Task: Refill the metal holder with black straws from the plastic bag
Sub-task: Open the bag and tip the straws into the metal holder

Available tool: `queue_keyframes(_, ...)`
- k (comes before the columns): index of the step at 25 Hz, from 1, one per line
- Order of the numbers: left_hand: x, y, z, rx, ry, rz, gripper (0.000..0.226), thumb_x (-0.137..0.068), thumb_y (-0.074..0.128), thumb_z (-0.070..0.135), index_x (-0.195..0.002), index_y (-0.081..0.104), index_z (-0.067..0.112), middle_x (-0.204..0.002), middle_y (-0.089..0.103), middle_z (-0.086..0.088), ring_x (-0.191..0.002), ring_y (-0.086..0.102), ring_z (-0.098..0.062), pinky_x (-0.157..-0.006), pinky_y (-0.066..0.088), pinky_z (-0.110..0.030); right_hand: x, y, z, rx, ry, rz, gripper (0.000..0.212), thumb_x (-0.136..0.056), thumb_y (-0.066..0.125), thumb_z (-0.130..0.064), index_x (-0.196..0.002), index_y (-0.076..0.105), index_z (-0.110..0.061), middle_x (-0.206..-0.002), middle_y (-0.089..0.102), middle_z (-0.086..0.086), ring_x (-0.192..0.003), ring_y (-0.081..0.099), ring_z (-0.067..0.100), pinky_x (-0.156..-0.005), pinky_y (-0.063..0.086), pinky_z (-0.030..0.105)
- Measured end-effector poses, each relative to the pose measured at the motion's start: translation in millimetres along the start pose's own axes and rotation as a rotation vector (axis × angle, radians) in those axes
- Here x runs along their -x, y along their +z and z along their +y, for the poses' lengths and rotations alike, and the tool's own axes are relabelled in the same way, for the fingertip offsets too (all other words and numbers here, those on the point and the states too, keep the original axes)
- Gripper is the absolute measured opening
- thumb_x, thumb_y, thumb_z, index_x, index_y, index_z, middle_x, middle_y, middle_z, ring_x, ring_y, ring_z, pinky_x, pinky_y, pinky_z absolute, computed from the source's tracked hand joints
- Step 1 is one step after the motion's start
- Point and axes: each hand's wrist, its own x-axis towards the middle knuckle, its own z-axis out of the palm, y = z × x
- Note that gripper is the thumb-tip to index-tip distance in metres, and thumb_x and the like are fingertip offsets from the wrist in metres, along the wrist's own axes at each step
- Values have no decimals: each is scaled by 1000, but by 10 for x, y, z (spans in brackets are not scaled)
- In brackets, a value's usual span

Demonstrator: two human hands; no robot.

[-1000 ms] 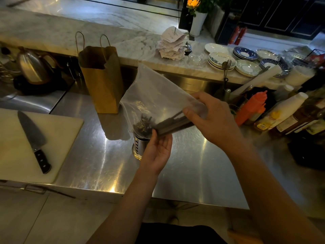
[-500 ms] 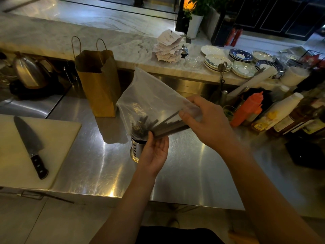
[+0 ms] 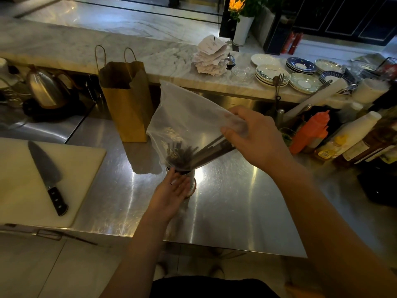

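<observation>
A clear plastic bag (image 3: pixel 187 117) is held above the steel counter, tilted down to the left. Inside it lie black straws (image 3: pixel 193 154), their lower ends bunched at the bag's low corner. My right hand (image 3: pixel 255 136) grips the bag and the straws' upper ends through the plastic. Directly under the bag's low corner stands the metal holder (image 3: pixel 191 181), mostly hidden. My left hand (image 3: pixel 171 192) wraps the holder's near side, fingertips up at its rim against the bag.
A brown paper bag (image 3: pixel 126 100) stands just behind and left. On the left lies a white cutting board (image 3: pixel 81 168) with a knife (image 3: pixel 48 175). Sauce bottles (image 3: pixel 311 132) crowd the right. Plates (image 3: pixel 272 75) and receipts sit on the marble ledge. A kettle (image 3: pixel 46 88) is far left.
The bag's low corner has dropped onto the holder's mouth. My left hand moved down from the bag's underside onto the holder. The right hand keeps its grip.
</observation>
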Motion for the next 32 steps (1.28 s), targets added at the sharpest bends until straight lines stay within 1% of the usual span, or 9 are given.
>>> queue_keyframes(6, -74, -177, 293, -448, 392, 276, 58, -84, 73, 34, -130, 49, 8, -124, 59, -14, -111, 60, -26, -90, 51, -36, -129, 22, -56, 52, -22, -27, 32, -93, 57, -39, -122, 55, -24, -111, 62, -2, -94, 59, 14, -84, 52, 39)
queue_keyframes(9, -109, -100, 404, -670, 562, 303, 81, -75, 80, 41, -138, 39, 13, -134, 54, -9, -117, 57, -25, -89, 50, -35, -188, 35, -86, 57, -20, -30, 34, -92, 57, -41, -123, 55, -27, -116, 63, 0, -99, 59, 17, -85, 51, 40)
queue_keyframes(12, -173, -44, 621, -853, 738, 323, 101, -70, 85, 42, -147, 24, 19, -151, 37, -13, -136, 42, -30, -109, 41, -47, -246, 25, -128, 97, -27, -87, 37, -92, 57, -44, -125, 54, -29, -122, 61, 0, -106, 58, 20, -85, 49, 38)
queue_keyframes(14, -168, 11, 798, -989, 843, 293, 109, -69, 86, 38, -152, 16, 22, -159, 24, -6, -143, 29, -22, -114, 30, -37, -289, 11, -165, 108, -38, -95, 38, -91, 58, -43, -126, 54, -29, -121, 60, -2, -101, 56, 16, -79, 46, 33)
queue_keyframes(17, -199, 83, 1018, -1120, 912, 135, 87, -76, 81, 33, -148, 33, 18, -148, 39, 4, -131, 39, -9, -107, 35, -25, -343, 25, -203, 64, -62, -101, 39, -89, 62, -42, -125, 55, -28, -120, 59, -3, -98, 57, 13, -80, 51, 34)
queue_keyframes(19, -245, 79, 1108, -1110, 924, 102, 55, -83, 74, 33, -130, 51, 16, -127, 57, 3, -116, 55, -12, -101, 48, -35, -378, 60, -183, 15, -55, -89, 40, -86, 65, -42, -122, 57, -29, -122, 59, -5, -107, 56, 14, -87, 51, 37)
queue_keyframes(22, -297, 45, 1166, -1063, 989, 147, 18, -92, 64, 31, -102, 58, 17, -100, 65, -4, -96, 64, -23, -89, 53, -51, -387, 69, -141, -145, 5, -44, 44, -79, 74, -41, -118, 61, -28, -115, 59, -10, -107, 56, 9, -80, 46, 21)
queue_keyframes(27, -306, 23, 1211, -992, 945, 207, 10, -94, 59, 36, -89, 60, 28, -95, 67, -7, -92, 65, -29, -87, 54, -55, -316, 94, -48, -387, 87, -48, 53, -73, 81, -34, -120, 58, -24, -114, 61, -9, -99, 63, 8, -79, 53, 22)
queue_keyframes(32, -320, -29, 1262, -949, 961, 226, 14, -91, 60, 42, -87, 62, 28, -92, 67, -7, -90, 65, -31, -83, 53, -57, -167, 336, 102, -470, 120, -114, 29, -84, 73, -16, -111, 64, -18, -103, 72, -3, -91, 70, 9, -85, 59, 36)
